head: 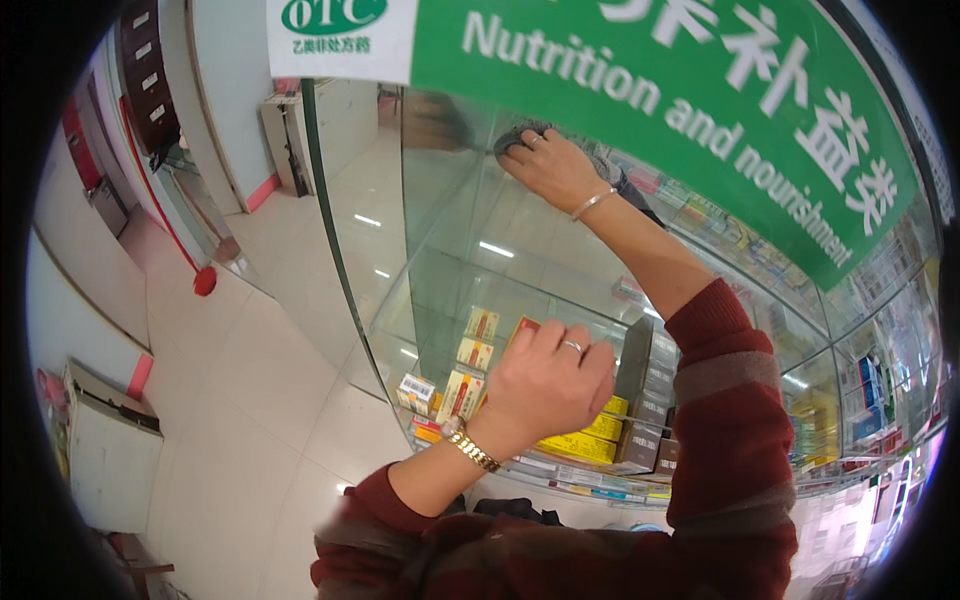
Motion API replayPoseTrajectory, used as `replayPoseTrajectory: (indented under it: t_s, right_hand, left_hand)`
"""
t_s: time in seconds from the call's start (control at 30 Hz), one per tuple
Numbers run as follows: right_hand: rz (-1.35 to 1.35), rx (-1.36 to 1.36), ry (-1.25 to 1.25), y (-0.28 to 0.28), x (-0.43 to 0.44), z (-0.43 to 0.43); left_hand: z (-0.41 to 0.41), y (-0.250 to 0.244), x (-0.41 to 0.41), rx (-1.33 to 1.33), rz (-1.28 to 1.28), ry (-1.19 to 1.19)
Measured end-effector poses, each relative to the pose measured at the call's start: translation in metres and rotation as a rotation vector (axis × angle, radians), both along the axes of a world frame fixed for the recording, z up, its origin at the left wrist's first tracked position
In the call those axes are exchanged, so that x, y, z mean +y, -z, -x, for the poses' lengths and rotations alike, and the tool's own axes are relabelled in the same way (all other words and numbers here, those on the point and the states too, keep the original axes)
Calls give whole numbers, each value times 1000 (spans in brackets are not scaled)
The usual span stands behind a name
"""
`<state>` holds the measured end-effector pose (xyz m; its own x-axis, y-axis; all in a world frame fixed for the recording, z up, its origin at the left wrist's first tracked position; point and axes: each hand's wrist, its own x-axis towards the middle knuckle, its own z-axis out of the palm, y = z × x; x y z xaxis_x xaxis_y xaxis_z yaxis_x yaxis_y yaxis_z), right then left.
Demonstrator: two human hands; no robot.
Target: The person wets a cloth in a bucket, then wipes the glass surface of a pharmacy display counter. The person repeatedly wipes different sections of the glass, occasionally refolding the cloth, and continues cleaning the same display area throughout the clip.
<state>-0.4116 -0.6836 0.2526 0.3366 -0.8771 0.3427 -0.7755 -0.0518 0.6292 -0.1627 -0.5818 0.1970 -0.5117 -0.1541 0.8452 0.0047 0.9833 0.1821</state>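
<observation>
My right hand (551, 169), with a ring and a bracelet, presses a dark grey cloth (517, 135) on the glass inside a display cabinet. Part of the cloth runs on behind my wrist, beneath the green sign. Closer to my body, my left hand (551, 382) is curled with the knuckles up, above the front of a lower glass shelf. Its palm is hidden, so whether it grips anything does not show. Under and beside it stand cream medicine boxes (461, 396), yellow boxes (581, 447) and a stack of dark grey boxes (645, 420).
A green and white sign (660, 112) bearing writing spans the top. Glass shelves (750, 217) with many packages continue on the right. The cabinet's glass side edge (337, 247) rises at left. Beyond it are a tiled floor (217, 375), a red-headed pole (204, 280) and a white cabinet (112, 450).
</observation>
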Motion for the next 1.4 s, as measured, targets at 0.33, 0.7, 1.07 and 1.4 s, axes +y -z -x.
replayPoseTrajectory:
  t_s: [0.33,0.7,1.07,1.4]
  right_hand:
    - [39,74,103,1,107,44]
    - [89,307,187,32,-29,32]
    - [-18,303,166,-3,102,25]
    - [-93,-219,194,-5,29,11]
  left_hand:
    - [-1,-3,-2,39,21,-92]
    - [1,-1,3,16,-29,-101]
    - [-1,-3,1,10,-32,-136]
    - [4,-2,5,62,-12,-124]
